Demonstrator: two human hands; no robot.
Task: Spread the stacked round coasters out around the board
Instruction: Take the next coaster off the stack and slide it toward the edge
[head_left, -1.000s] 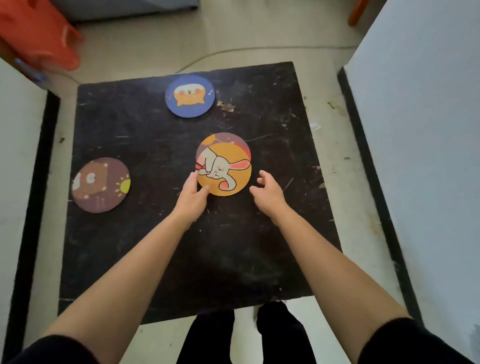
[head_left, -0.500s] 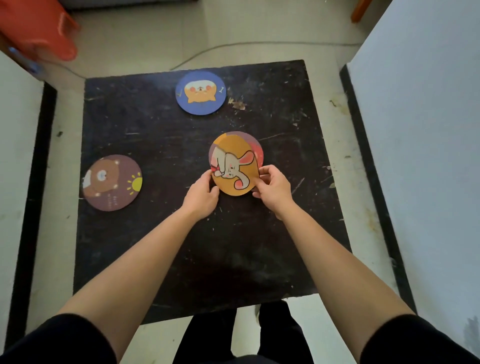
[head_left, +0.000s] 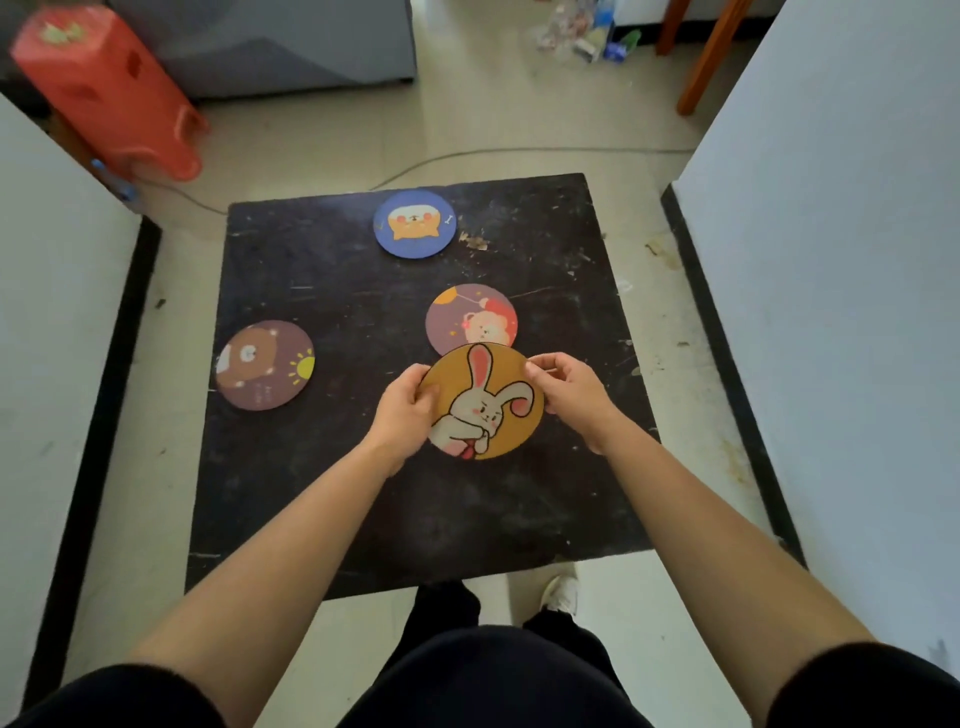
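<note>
Both hands gripping orange rabbit coaster (head_left: 483, 402) above black board (head_left: 363, 467), near board centre: left hand (head_left: 402, 415) pinching its left edge, right hand (head_left: 569, 395) its right edge. Overlapping near rim of purple bear coaster (head_left: 470, 317), flat at board centre. Blue coaster (head_left: 414, 223) by board's far edge. Brown bear coaster (head_left: 265, 365) at board's left edge.

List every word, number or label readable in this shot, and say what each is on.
No text can be read.
Brown bear coaster: small pale marks near its lower edge, too small and blurred to read.
Red stool: a blurred greenish patch on top, unreadable.
Rabbit coaster, blue coaster and pink bear coaster: pictures only.
</note>
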